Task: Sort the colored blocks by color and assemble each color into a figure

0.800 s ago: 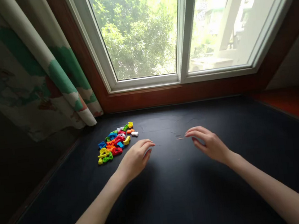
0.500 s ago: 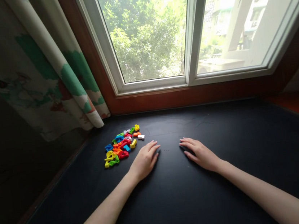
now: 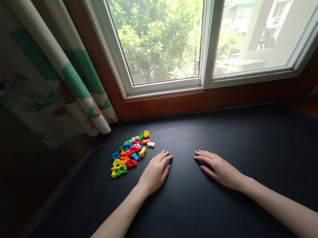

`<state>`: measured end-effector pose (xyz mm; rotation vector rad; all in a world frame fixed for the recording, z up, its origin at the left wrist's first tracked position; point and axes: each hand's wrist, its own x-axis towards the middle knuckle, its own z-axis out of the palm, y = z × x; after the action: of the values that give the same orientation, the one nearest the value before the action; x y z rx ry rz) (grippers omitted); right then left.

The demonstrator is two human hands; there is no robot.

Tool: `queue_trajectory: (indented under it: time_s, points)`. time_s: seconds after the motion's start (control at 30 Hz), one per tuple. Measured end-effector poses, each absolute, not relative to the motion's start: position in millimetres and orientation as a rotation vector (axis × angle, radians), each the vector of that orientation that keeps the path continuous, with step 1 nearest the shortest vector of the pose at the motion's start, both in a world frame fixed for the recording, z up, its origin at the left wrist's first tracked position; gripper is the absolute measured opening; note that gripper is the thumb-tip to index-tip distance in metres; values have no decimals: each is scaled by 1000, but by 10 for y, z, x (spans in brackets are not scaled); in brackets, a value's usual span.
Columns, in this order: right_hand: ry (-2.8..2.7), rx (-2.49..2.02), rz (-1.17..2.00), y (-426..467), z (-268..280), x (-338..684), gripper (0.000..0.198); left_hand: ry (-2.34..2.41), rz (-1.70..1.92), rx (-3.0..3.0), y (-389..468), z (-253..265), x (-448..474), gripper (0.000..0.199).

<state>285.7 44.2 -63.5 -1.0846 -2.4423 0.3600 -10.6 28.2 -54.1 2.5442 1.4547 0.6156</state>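
Flat on the black tabletop (image 3: 171, 218) rests my left hand (image 3: 156, 172), open, fingers stretched out and holding nothing. Just beyond it to the left lies a loose pile of small plastic building blocks (image 3: 130, 153) in red, orange, yellow, green, blue and white. The white block (image 3: 151, 144) and a yellow block (image 3: 142, 152) are the pieces nearest that hand. Across a gap to the right, my right hand (image 3: 221, 169) also lies open on the tabletop, palm down, with no object in or beside it.
A window (image 3: 166, 87) in a white frame stands behind the table, above a reddish-brown wooden sill (image 3: 163, 105). At the back left a patterned curtain (image 3: 76, 83) hangs down to the table's edge.
My right hand has shifted slightly right and towards me. The left hand stays nearly still, and the blocks lie as before. The view has tilted a little.
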Motion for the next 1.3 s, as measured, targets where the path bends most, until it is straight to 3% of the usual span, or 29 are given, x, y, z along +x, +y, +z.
queue_trajectory:
  time_s: [0.23, 0.37, 0.5, 0.57, 0.8, 1.3]
  points:
    - [-2446, -1098, 386, 447, -626, 2857, 39, 1391, 720, 2523, 293, -471, -151, 34]
    - [-2434, -1100, 399, 442, -611, 2860, 37, 1469, 1010, 2422, 451, -258, -568, 36]
    - [-2418, -1091, 411, 433, -600, 2860, 37, 1799, 1468, 1846, 694, -228, -1284, 44]
    - [-2415, -1092, 416, 433, -597, 2857, 37, 1741, 1675, 1370, 794, -302, -1585, 48]
    - [-2390, -1081, 410, 434, -596, 2848, 37, 1495, 1584, 1098, 1020, -439, -1892, 58]
    - [-2377, -1126, 439, 441, -576, 2835, 36, 1391, 1223, 1361, 1556, -450, -1710, 61]
